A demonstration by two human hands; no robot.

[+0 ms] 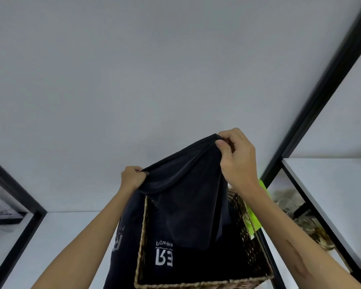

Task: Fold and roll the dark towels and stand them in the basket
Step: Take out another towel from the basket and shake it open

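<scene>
A dark towel [188, 195] hangs in the air above the woven basket [244, 215]. My left hand [132, 177] grips its upper left corner. My right hand [237, 155] pinches the upper right corner, held higher than the left. The towel's lower end droops into the basket. Inside the basket lies another dark towel [175, 265] with white lettering. A further dark towel [121, 247] with white print hangs over the basket's left side.
The basket stands on a white shelf [61, 247] with black frame bars [313, 113] at both sides. A bright green object [251, 220] sits behind the basket's right rim. Glassware [290, 205] stands on the right shelf. A white wall fills the view above.
</scene>
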